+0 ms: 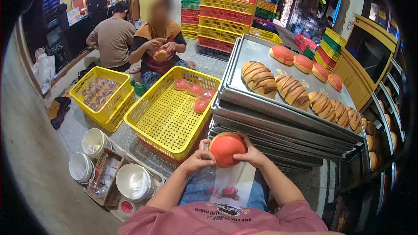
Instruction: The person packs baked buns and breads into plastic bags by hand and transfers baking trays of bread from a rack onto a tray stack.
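The red-topped bun (226,150) is held on the near right side of the wide yellow crate (172,124); no long axis can be told. It is gripped at opposite sides, fingers bent closed, by the left hand (199,161), nearer to the crate, and the right hand (252,154). Right of the crate, passage is limited by stacked trays (278,122).

Top tray (257,51) had 4 red buns (283,55), approx. 5 striped buns (258,78); lg. yel. crate (165,119) had 4 bagged buns (194,88); there were 2 hand-held buns (227,149), 2 co-workers (113,39).
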Motion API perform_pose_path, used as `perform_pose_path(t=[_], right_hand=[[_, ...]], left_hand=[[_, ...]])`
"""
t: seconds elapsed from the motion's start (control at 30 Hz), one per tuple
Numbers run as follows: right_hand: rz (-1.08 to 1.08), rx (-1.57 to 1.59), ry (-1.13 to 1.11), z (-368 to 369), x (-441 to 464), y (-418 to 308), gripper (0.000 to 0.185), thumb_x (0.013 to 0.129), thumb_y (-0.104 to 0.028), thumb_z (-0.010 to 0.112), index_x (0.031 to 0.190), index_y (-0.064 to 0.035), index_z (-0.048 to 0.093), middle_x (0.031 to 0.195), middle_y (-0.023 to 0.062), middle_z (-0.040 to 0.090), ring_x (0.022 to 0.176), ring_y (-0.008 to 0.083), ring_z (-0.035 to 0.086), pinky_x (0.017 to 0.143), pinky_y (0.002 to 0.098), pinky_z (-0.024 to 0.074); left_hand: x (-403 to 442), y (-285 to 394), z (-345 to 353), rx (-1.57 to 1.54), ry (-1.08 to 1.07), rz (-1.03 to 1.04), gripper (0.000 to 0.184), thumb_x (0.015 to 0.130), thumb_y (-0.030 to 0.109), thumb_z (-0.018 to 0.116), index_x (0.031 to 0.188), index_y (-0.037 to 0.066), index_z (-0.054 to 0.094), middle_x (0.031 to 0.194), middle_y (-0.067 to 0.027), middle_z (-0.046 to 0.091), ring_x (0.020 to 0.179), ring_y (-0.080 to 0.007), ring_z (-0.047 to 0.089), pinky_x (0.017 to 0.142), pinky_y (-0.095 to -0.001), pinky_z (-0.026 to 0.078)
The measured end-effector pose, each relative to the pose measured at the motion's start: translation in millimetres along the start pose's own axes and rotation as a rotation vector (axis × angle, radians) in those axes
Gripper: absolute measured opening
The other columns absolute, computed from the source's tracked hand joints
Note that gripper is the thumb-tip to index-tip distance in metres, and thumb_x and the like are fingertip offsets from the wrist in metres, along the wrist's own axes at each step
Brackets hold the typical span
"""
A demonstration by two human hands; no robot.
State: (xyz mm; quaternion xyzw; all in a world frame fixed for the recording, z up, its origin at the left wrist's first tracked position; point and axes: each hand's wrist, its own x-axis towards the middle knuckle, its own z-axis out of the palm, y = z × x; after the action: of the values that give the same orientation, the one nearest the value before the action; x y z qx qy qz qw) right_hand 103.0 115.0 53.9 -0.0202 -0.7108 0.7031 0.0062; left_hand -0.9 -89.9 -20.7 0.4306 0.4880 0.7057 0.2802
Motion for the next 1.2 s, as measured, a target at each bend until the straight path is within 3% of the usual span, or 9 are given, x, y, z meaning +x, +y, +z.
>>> perform_pose_path(t=[0.17, 0.37, 0.43, 0.5, 0.6, 0.67, 0.77, 1.03, 1.2], right_hand=[[0.064, -0.047, -0.114, -17, 1, 11, 0.089, 0.061, -0.03, 0.076, 0.129, -0.005, 0.025, 0.128, 0.0133, 0.033, 0.122, 0.0245, 0.031, 0.103, 0.0351, 0.0219], [0.038, -0.072, -0.056, -10, 3, -5, 0.073, 0.064, -0.024, 0.075, 0.124, -0.0065, 0.038, 0.123, 0.0088, 0.043, 0.117, 0.021, 0.038, 0.1, 0.0348, 0.0278], [-0.167, 0.329, 0.108, -4, 1, -5, 0.077, 0.063, -0.023, 0.076, 0.127, -0.0091, 0.034, 0.123, 0.0078, 0.042, 0.117, 0.0219, 0.038, 0.099, 0.0355, 0.03], [-0.13, 0.545, 0.112, 6, 0, -6, 0.083, 0.063, -0.019, 0.076, 0.129, -0.012, 0.028, 0.125, 0.0076, 0.039, 0.119, 0.023, 0.036, 0.1, 0.0363, 0.0291], [-0.067, 0.457, 0.048, 8, 12, 14, 0.091, 0.062, -0.015, 0.076, 0.133, -0.0138, 0.02, 0.13, 0.0092, 0.032, 0.123, 0.0245, 0.029, 0.102, 0.037, 0.024], [-0.077, 0.375, 0.054, 3, 13, 21, 0.092, 0.061, -0.015, 0.076, 0.133, -0.0127, 0.02, 0.131, 0.0098, 0.031, 0.124, 0.0245, 0.029, 0.103, 0.0365, 0.0233], [-0.058, 0.139, 0.018, -1, 12, 21, 0.095, 0.059, -0.014, 0.077, 0.135, -0.0125, 0.019, 0.133, 0.0101, 0.03, 0.124, 0.024, 0.029, 0.102, 0.0355, 0.0236], [0.058, -0.033, -0.205, -13, 8, -3, 0.09, 0.061, -0.027, 0.077, 0.131, -0.0032, 0.025, 0.129, 0.0133, 0.034, 0.122, 0.024, 0.031, 0.103, 0.033, 0.0211], [0.109, -0.048, -0.012, -16, 15, 9, 0.083, 0.061, -0.023, 0.077, 0.127, -0.0025, 0.031, 0.124, 0.0117, 0.04, 0.118, 0.0229, 0.036, 0.1, 0.0334, 0.026]], left_hand=[[5, 7, 8, -0.001, -0.031, -0.054, 0.008, 0.069, 0.016, 0.07, 0.071, 0.01, 0.064, 0.104, -0.0044, 0.042, 0.115, -0.0206, 0.021, 0.095, -0.0344, 0.02], [4, 2, 7, 0.067, -0.073, -0.14, 0.009, 0.068, 0.014, 0.071, 0.073, 0.01, 0.065, 0.122, -0.0062, 0.026, 0.117, -0.02, 0.022, 0.097, -0.0333, 0.023], [2, -3, 6, 0.08, -0.16, -0.074, 0.011, 0.069, 0.02, 0.07, 0.073, 0.011, 0.066, 0.092, 0.0, 0.052, 0.115, -0.0225, 0.021, 0.097, -0.0393, 0.017], [0, -4, 4, 0.07, -0.185, -0.181, 0.011, 0.069, 0.02, 0.07, 0.073, 0.01, 0.066, 0.093, -0.0008, 0.051, 0.115, -0.0222, 0.021, 0.097, -0.0387, 0.018], [-7, -6, 6, 0.001, -0.134, -0.287, 0.011, 0.069, 0.02, 0.071, 0.074, 0.01, 0.066, 0.1, -0.003, 0.046, 0.116, -0.0214, 0.022, 0.098, -0.037, 0.019], [-6, 3, 9, 0.053, 0.018, -0.024, 0.01, 0.068, 0.017, 0.072, 0.072, 0.011, 0.066, 0.119, -0.007, 0.031, 0.119, -0.0207, 0.022, 0.099, -0.0346, 0.021], [-10, -5, 4, -0.028, 0.069, -0.018, 0.009, 0.067, 0.016, 0.072, 0.071, 0.011, 0.066, 0.122, -0.007, 0.024, 0.12, -0.0203, 0.022, 0.099, -0.0339, 0.021], [-3, 2, 9, -0.002, 0.038, -0.031, 0.01, 0.066, 0.015, 0.072, 0.072, 0.011, 0.066, 0.122, -0.0065, 0.026, 0.12, -0.0205, 0.02, 0.099, -0.0338, 0.022], [-1, 1, 7, -0.109, 0.039, -0.116, 0.009, 0.066, 0.014, 0.072, 0.071, 0.01, 0.066, 0.124, -0.0068, 0.027, 0.121, -0.0192, 0.019, 0.098, -0.0328, 0.022]])
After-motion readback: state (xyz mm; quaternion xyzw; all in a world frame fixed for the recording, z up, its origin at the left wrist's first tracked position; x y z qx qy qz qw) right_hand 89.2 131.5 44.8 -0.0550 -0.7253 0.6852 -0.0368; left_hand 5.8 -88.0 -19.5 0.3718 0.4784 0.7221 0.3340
